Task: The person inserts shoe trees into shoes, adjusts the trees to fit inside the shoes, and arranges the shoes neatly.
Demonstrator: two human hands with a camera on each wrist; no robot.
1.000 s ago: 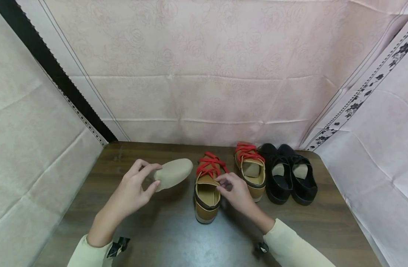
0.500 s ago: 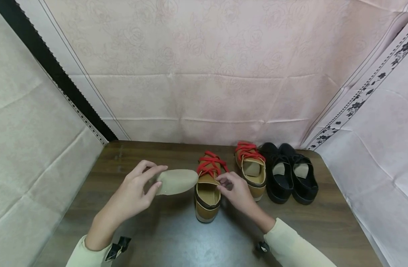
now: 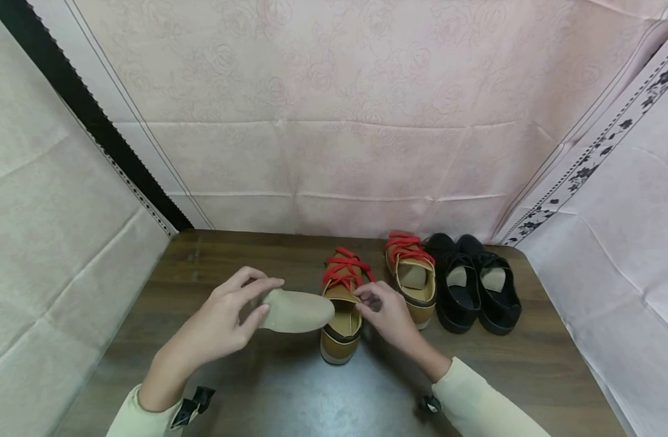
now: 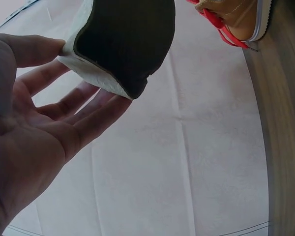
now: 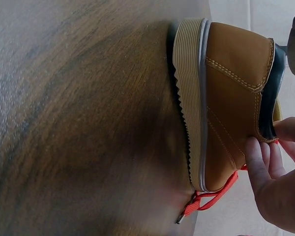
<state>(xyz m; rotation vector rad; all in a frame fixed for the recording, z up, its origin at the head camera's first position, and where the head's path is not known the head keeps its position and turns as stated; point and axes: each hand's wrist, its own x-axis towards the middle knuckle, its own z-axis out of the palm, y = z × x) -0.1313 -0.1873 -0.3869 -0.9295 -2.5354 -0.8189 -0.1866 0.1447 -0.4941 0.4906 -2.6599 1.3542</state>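
My left hand (image 3: pixel 216 318) pinches one end of a cream insole (image 3: pixel 298 311) between thumb and fingers. The insole's free rounded end overlaps the near shoe's opening in the head view. In the left wrist view its dark underside (image 4: pixel 130 37) shows, the held end bent into a curve. The brown lace-up shoe (image 3: pixel 338 349) stands upright, toe away from me, its red laces (image 3: pixel 345 270) loose. My right hand (image 3: pixel 387 312) pinches the right edge of its opening by the laces. From the right wrist view, the shoe's tan ridged sole (image 5: pixel 189 83) rests on the table.
A matching brown shoe (image 3: pixel 421 312) with red laces stands to the right, beside a pair of black shoes (image 3: pixel 497 312). Pale pieces show inside these three. The wooden table (image 3: pixel 290 394) ends at a pale patterned cloth (image 3: pixel 312 164) behind, with more cloth at both sides.
My left hand has moved slightly right and down, turning the insole from tilted up to nearly level. Its free end now overlaps the shoe opening. The right hand stays put on the shoe.
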